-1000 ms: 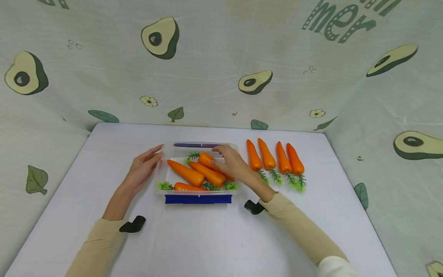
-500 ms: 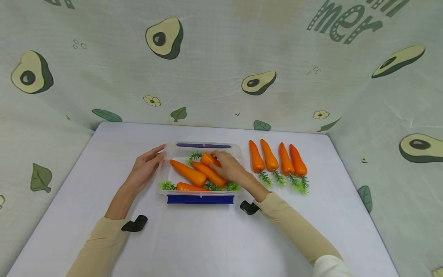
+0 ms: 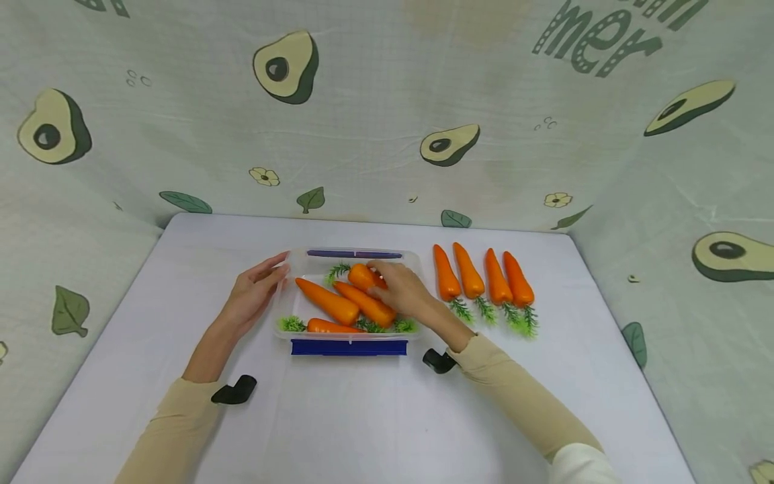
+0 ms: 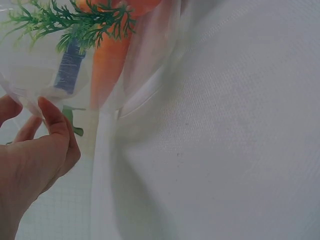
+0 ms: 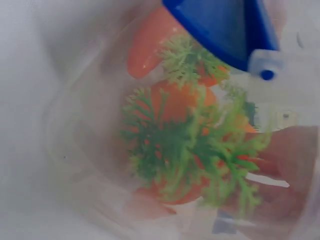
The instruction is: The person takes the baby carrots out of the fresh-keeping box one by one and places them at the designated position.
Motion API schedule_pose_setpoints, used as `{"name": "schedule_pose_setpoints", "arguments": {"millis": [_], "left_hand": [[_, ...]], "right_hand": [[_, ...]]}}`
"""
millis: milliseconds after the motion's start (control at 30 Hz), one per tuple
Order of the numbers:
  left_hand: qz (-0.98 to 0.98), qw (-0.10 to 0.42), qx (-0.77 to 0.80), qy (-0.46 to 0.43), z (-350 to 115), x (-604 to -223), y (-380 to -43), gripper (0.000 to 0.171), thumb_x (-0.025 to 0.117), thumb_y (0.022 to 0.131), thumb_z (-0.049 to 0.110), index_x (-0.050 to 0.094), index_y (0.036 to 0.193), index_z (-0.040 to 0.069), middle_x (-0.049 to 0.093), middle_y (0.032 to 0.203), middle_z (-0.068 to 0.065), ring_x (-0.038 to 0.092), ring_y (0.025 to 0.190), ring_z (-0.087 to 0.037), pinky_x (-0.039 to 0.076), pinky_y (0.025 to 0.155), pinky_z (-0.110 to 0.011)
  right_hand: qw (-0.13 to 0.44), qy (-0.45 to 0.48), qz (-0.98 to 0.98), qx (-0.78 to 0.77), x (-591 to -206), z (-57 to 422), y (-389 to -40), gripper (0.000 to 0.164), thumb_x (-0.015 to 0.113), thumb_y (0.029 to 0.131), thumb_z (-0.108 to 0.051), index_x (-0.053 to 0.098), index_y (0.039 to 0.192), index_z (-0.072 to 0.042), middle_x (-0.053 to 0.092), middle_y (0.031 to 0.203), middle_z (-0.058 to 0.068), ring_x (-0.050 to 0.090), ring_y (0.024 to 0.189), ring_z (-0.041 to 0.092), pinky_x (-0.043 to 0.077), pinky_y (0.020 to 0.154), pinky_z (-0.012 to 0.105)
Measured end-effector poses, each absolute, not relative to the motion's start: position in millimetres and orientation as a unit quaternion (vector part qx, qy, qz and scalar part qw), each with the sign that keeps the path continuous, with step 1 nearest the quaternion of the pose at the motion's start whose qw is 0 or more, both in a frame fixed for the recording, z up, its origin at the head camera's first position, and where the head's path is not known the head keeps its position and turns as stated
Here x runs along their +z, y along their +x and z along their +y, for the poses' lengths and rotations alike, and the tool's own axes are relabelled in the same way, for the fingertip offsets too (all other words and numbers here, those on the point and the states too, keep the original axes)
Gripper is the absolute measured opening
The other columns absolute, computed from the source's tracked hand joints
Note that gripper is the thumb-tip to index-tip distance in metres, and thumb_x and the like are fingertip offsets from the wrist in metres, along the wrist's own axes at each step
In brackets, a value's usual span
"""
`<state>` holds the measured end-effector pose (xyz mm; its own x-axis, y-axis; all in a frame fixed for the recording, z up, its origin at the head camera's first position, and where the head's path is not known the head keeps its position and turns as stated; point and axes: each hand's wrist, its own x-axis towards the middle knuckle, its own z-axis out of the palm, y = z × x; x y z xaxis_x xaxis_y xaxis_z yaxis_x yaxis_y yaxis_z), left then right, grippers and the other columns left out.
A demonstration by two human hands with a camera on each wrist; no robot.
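A clear plastic container with blue latch flaps holds several toy carrots with green tops. My left hand pinches the container's left rim; in the left wrist view its thumb and fingers meet at the clear edge. Inside the box, my right hand grips an orange carrot near the back right, and that carrot's tip lies hidden under the hand. Beside it lie a middle carrot, a left one and a front one. Through the wall, the right wrist view shows green leaves.
Several more carrots lie in a row on the white table, right of the container, tips pointing away. A cloth printed with avocados hangs behind and at the sides. A black wrist camera juts from the left sleeve.
My right hand has settled slightly lower and its fingers have closed on the back carrot, which has shifted little. The left hand has stayed at the rim.
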<state>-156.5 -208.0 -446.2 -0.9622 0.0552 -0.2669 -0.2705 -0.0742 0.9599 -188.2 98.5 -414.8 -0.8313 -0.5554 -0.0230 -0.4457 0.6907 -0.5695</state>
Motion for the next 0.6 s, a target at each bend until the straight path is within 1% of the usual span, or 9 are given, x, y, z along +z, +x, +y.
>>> {"name": "schedule_pose_setpoints", "arguments": {"millis": [67,200,333,500,600], "left_hand": [[0.668,0.112,0.731,-0.082,-208,-446,-156,0.062,0.063,0.104,0.034,0.041,0.159,0.016,0.030,0.162,-0.009,0.044,0.116,-0.010,0.043,0.095,-0.008],[0.667,0.112,0.732,-0.083,-209,-445,-157,0.063,0.063,0.104,0.033,0.040,0.159,0.015,0.029,0.163,-0.010,0.044,0.115,-0.009,0.043,0.094,-0.007],[0.669,0.112,0.731,-0.083,-208,-444,-156,0.063,0.063,0.104,0.034,0.040,0.159,0.015,0.029,0.163,-0.010,0.044,0.114,-0.009,0.043,0.095,-0.007],[0.667,0.113,0.731,-0.085,-208,-443,-156,0.063,0.063,0.104,0.034,0.040,0.159,0.016,0.028,0.163,-0.010,0.044,0.116,-0.009,0.043,0.094,-0.007],[0.670,0.114,0.729,-0.086,-207,-443,-156,0.062,0.063,0.104,0.034,0.040,0.159,0.016,0.028,0.163,-0.009,0.044,0.118,-0.010,0.043,0.095,-0.007]], "right_hand": [[0.082,-0.287,0.910,-0.287,-411,101,-188,0.050,0.072,0.098,-0.013,0.055,0.143,0.001,0.067,0.129,0.017,0.065,0.112,0.029,0.055,0.097,0.041],[0.056,-0.311,0.898,-0.306,-404,104,-189,0.050,0.074,0.097,-0.012,0.056,0.141,0.004,0.070,0.121,0.019,0.068,0.106,0.030,0.058,0.092,0.039],[0.042,-0.321,0.884,-0.336,-395,107,-190,0.050,0.074,0.097,-0.011,0.055,0.140,0.006,0.070,0.121,0.021,0.070,0.103,0.031,0.059,0.089,0.039],[0.025,-0.298,0.883,-0.362,-380,113,-187,0.051,0.073,0.097,-0.015,0.055,0.140,0.005,0.071,0.120,0.021,0.071,0.102,0.031,0.060,0.087,0.036],[0.013,-0.272,0.884,-0.380,-371,120,-184,0.052,0.073,0.098,-0.018,0.055,0.142,0.003,0.071,0.121,0.020,0.072,0.102,0.031,0.061,0.086,0.038]]}}
